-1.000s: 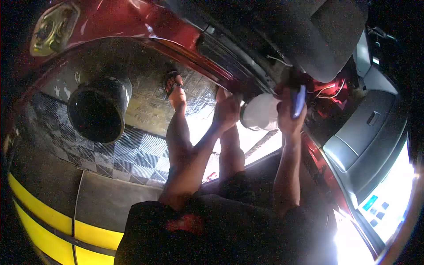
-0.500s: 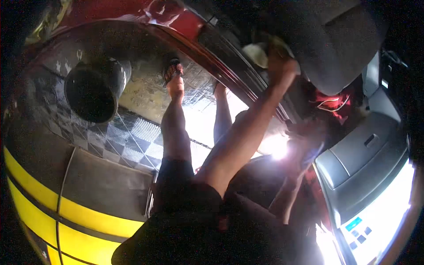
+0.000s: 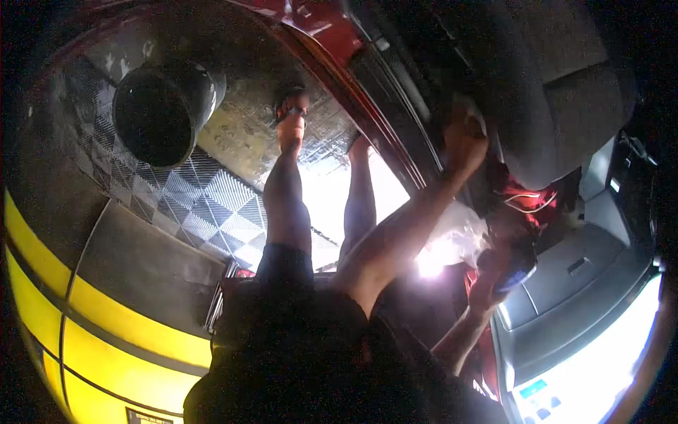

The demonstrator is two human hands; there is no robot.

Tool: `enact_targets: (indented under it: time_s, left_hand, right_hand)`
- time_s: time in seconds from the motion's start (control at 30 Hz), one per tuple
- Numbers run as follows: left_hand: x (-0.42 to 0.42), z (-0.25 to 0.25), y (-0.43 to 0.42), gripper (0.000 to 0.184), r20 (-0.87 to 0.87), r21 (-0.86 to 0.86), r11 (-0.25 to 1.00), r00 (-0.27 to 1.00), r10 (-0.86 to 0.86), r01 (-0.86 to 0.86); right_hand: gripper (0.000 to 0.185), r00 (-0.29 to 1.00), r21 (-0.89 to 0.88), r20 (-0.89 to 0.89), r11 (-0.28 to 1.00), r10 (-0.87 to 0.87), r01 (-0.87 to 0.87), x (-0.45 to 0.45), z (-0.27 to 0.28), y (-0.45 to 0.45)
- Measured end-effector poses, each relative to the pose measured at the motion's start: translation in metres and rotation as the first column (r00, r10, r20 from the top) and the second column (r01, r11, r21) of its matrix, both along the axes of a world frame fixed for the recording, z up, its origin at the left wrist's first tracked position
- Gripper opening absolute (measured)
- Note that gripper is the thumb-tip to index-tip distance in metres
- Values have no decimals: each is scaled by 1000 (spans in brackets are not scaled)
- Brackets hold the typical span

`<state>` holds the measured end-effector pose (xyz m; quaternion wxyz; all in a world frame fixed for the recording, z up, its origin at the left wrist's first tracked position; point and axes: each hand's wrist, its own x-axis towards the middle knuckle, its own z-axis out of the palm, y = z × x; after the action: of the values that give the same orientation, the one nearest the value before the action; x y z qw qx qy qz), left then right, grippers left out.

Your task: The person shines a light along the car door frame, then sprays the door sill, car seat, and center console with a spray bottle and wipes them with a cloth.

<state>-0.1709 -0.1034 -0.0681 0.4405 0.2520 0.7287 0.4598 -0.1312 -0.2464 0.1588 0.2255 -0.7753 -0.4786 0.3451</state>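
My left hand [image 3: 466,141] reaches up by the dark car seat [image 3: 530,106], just inside the door sill [image 3: 381,113]. Its fingers are curled closed, and what they hold is too dark and blurred to name. Lower right, my right hand [image 3: 487,279] is closed round a dark object with a bluish rim [image 3: 519,277], whose kind I cannot tell. A strong white glare [image 3: 432,263] shines to the left of that hand. Above it, below the seat, is a red item with white cords [image 3: 531,201].
A grey door panel [image 3: 586,265] stands on the right. A dark bucket [image 3: 155,116] sits on the left, by checkered floor tiles [image 3: 205,198]. Yellow panels [image 3: 127,304] are at lower left. A sandalled foot [image 3: 291,116] rests on the wet floor.
My left hand has moved slightly right and down; the pale pad-like thing seen beside it no longer shows clearly. My right hand has shifted a little. The view has tilted.
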Motion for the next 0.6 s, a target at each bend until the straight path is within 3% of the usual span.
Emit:
enact_targets:
  time_s: [0.07,0.17,0.2,0.27,0.33,0.43,0.5,0.53,0.57,0.6]
  left_hand:
    - [-5,6,-9,47,37,67,998,999,9,-11]
    - [-45,4,23,49,36,-169,886,901,-433,432]
    - [-56,0,34,49,31,-169,883,897,-440,439]
    - [-65,-11,53,50,151,-135,967,969,-195,216]
    - [-56,-3,53,51,91,-58,992,991,-103,109]
    - [3,5,-21,37,-366,36,962,899,-240,272]
    - [8,-14,-13,39,-410,115,946,882,-233,304]
    - [-8,-14,-2,41,-332,115,942,906,-264,317]
    - [-36,4,16,42,-20,54,953,954,-299,300]
    - [-65,27,35,44,341,-10,971,913,-221,239]
  right_hand:
    - [43,1000,-10,12,1000,1,-1,0,14,2]
    - [45,1000,-4,31,1000,-3,3,-4,15,12]
    - [48,996,-2,92,1000,-21,21,-6,12,9]
    - [53,979,-7,200,999,-45,48,-9,16,5]
    - [54,979,-6,185,996,-86,89,-15,12,12]
    - [53,984,-58,89,985,-155,160,-25,20,15]
    - [48,998,3,56,999,31,-31,-9,32,15]
    - [46,991,26,30,991,131,-132,-4,33,15]
    - [46,991,27,24,991,130,-131,-4,30,14]
    - [45,994,18,72,997,79,-81,-3,28,12]
